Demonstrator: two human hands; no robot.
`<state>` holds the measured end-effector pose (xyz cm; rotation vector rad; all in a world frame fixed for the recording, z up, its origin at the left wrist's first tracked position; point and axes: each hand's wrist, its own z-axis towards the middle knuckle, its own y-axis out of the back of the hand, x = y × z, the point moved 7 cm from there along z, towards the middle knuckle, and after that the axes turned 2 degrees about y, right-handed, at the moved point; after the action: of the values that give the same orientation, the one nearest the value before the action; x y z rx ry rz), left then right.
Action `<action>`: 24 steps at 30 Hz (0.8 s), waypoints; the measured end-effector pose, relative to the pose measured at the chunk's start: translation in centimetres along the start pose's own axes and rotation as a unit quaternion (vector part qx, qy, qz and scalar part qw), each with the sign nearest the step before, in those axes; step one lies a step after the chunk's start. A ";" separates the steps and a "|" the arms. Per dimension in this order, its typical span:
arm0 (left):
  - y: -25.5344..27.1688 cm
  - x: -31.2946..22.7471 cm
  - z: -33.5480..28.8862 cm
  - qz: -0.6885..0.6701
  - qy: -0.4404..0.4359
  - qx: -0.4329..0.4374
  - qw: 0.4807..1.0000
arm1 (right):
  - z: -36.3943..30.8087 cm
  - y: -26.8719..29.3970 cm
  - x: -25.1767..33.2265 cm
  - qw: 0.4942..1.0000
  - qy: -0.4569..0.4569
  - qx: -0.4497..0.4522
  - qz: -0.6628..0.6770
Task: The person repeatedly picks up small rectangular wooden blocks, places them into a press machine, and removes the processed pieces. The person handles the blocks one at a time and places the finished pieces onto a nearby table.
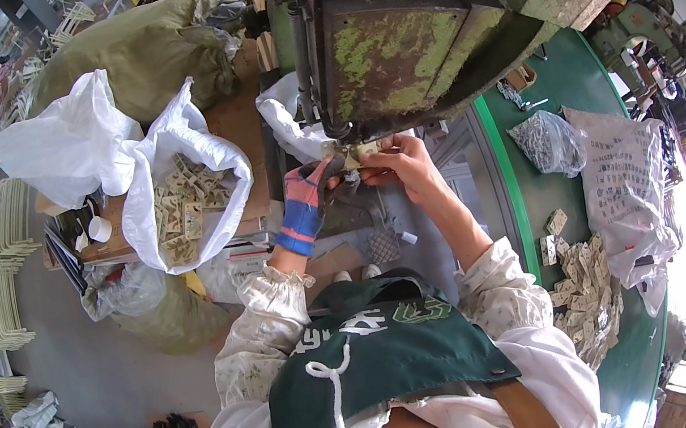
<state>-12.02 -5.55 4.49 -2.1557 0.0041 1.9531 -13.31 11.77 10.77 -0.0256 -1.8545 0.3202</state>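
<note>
Just below the green machine head (pixel 397 51), both my hands meet at a small cream metal plate (pixel 367 151). My left hand (pixel 308 197) wears a red and blue glove with dark fingertips, and its fingers close on the plate's left side. On the opposite side, my bare right hand (pixel 410 168) pinches the plate between thumb and fingers. Parts of the plate are hidden behind the fingers.
On the left, an open white sack (pixel 221 162) holds similar cream plates (pixel 187 205). Several more plates (pixel 587 286) lie heaped on the green table (pixel 642 372) at right, beside a plastic bag (pixel 549 143) and a large woven sack (pixel 624 185). An olive sack (pixel 136 63) stands far left.
</note>
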 end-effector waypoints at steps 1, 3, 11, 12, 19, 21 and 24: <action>-0.3 -0.9 -0.5 0.082 -0.066 -0.021 0.994 | -0.1 0.0 0.1 1.000 0.008 0.003 -0.006; -1.2 -3.4 -1.4 0.194 -0.171 -0.052 0.965 | -0.2 0.2 0.4 0.999 0.046 -0.012 -0.014; -0.4 -1.7 -0.3 0.047 -0.022 -0.046 0.998 | 0.1 0.0 -0.7 0.999 0.003 -0.038 0.023; -0.3 -1.5 -0.1 0.022 0.005 -0.052 0.998 | 0.1 0.1 -0.6 0.999 -0.007 -0.036 0.021; -1.1 -1.3 -1.6 0.061 -0.124 -0.066 0.988 | 0.2 0.8 -1.2 1.000 0.022 -0.001 -0.013; -1.4 -2.0 -1.8 0.155 -0.199 -0.065 0.965 | -0.2 0.8 -0.5 0.998 0.052 -0.017 -0.024; -1.7 -0.7 -1.5 -0.043 0.046 -0.086 0.994 | -0.3 0.9 -0.6 0.998 0.061 -0.032 0.002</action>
<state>-10.36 -4.30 5.58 -2.3106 -0.2463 1.8657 -12.97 12.63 10.08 -0.0924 -1.7433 0.2563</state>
